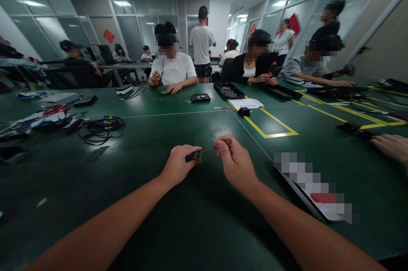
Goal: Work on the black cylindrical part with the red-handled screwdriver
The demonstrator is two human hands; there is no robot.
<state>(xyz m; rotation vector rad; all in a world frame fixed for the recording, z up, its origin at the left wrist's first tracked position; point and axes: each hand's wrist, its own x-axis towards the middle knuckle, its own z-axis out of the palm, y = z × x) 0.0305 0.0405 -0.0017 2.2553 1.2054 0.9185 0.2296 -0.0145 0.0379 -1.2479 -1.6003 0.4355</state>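
Note:
My left hand (pixel 179 161) is closed around a dark cylindrical piece (pixel 196 155), whose round end faces to the right. In my right hand (pixel 235 158) is a screwdriver (pixel 208 149) with a thin metal shaft and a reddish handle, pinched between thumb and fingers. Its shaft points left at the round end of the cylinder. Whether the tip touches or enters the piece is too small to tell. Both hands are above the green tabletop (pixel 143 215), and my left fingers hide much of the cylinder.
A stack of papers (pixel 306 181) lies right of my right arm. Black cables (pixel 103 128) are coiled at the left. Ahead are a small black block (pixel 244 111), yellow tape markings (pixel 280 135) and a black parts tray (pixel 228 91). Another person's hand (pixel 393 147) rests at the right.

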